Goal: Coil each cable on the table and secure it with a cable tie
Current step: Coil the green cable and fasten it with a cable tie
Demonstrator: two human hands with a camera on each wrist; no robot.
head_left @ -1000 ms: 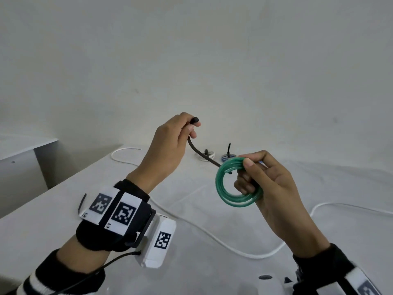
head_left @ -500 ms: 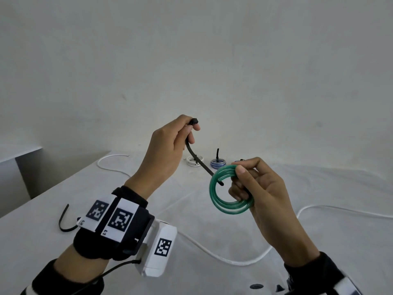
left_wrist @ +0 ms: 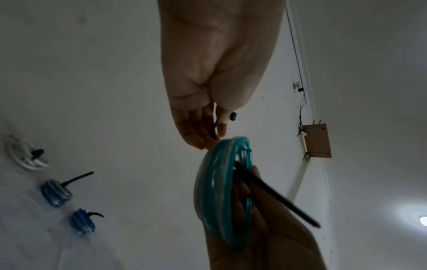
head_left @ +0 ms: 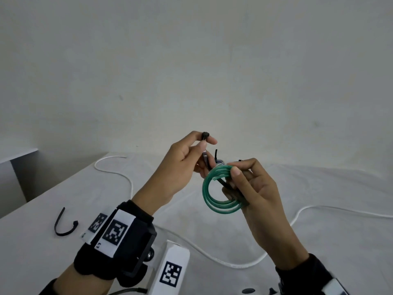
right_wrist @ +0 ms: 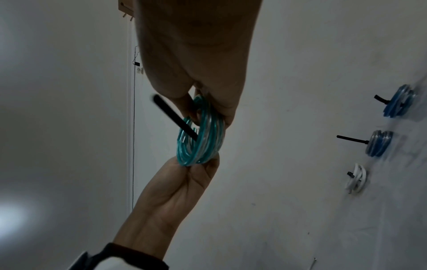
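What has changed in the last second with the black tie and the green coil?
The cable tie has been pushed further through the green coil; its tip now sticks out past the right hand. The left hand has moved closer to the coil. The grips have stayed: the left hand pinches the tie near its head, the right holds the coil. The white cable lies on the table as before.

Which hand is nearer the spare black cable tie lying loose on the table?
Left. The left hand is raised above the table on the spare cable tie's side; the right hand, holding the green coil, is farther across.
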